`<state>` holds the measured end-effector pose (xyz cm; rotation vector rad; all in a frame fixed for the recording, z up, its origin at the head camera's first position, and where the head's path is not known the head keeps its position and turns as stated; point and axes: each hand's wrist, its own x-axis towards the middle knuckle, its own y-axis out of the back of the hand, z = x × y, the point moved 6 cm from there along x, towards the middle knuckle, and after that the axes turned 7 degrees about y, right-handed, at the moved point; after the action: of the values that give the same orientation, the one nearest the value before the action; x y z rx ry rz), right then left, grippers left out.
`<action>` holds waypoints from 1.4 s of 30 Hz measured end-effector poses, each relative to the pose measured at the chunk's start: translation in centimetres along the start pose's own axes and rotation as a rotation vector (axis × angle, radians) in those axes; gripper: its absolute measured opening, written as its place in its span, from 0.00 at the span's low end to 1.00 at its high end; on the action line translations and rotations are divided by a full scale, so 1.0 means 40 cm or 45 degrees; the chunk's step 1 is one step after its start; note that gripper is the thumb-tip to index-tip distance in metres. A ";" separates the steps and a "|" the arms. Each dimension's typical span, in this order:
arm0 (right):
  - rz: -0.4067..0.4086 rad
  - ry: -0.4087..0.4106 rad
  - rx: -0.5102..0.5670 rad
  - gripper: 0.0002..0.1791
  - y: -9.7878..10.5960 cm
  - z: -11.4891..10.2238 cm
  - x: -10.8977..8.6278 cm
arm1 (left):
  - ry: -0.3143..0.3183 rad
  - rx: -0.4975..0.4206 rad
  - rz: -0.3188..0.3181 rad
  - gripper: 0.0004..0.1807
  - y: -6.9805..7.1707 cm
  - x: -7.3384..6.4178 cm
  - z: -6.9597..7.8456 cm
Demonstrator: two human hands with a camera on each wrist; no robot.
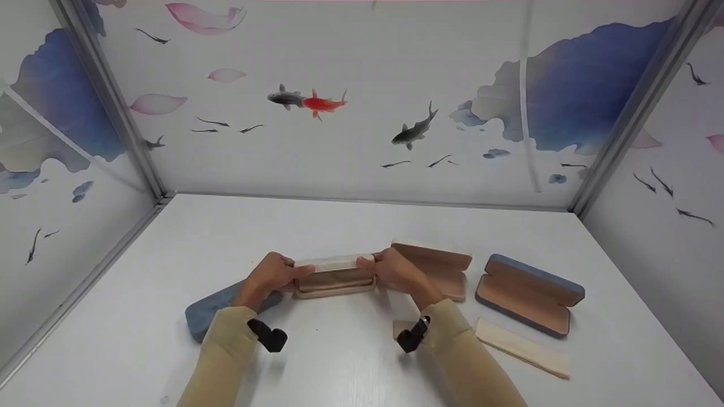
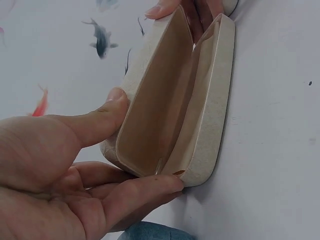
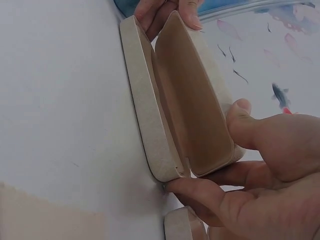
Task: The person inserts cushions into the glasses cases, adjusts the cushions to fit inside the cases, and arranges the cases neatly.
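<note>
Both hands hold a cream glasses case (image 1: 335, 293) whose lid (image 1: 335, 263) stands partly raised. My left hand (image 1: 271, 275) grips the left end, its thumb on the lid and its fingers against the end of the base. The right hand (image 1: 400, 272) grips the other end in the same way. In the left wrist view the tan lining (image 2: 157, 100) shows inside the case; a folded cloth seems to lie in the base. Part of a second cream case (image 3: 177, 225) appears below the right hand in the right wrist view.
A shut blue glasses case (image 1: 209, 311) lies partly behind the left forearm. Beyond the right hand sits an open cream case (image 1: 447, 280), with an open blue case (image 1: 526, 294) farther right. A folded cream cloth (image 1: 523, 347) and a beige cloth (image 1: 400, 328) lie nearer.
</note>
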<state>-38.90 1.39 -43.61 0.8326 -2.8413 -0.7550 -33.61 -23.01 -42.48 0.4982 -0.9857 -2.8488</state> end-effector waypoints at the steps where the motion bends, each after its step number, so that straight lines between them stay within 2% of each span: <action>1: -0.002 0.001 -0.005 0.22 0.000 0.002 0.000 | 0.001 0.001 0.002 0.25 0.000 0.001 0.000; 8: -0.009 0.033 -0.065 0.21 0.002 0.003 0.000 | 0.008 0.017 0.015 0.25 -0.004 0.003 -0.004; 13: -0.003 0.045 -0.110 0.18 -0.001 0.003 -0.002 | 0.020 0.018 0.008 0.39 -0.007 0.000 -0.006; 21: -0.004 0.079 -0.101 0.20 -0.004 0.008 -0.007 | 0.011 -0.023 -0.012 0.38 -0.018 0.003 -0.006; 27: 0.005 0.061 -0.099 0.13 -0.003 0.009 -0.006 | -0.026 0.032 0.039 0.35 -0.018 -0.004 -0.002; 31: 0.022 0.030 -0.127 0.11 -0.002 0.013 -0.003 | -0.051 0.058 0.059 0.31 -0.019 -0.010 0.002; 42: 0.049 -0.022 -0.181 0.24 -0.007 0.024 0.006 | -0.067 0.130 0.126 0.33 -0.019 -0.017 0.006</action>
<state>-39.18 1.47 -44.61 0.7525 -2.7704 -0.9501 -33.03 -22.14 -42.60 0.3727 -1.1361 -2.7480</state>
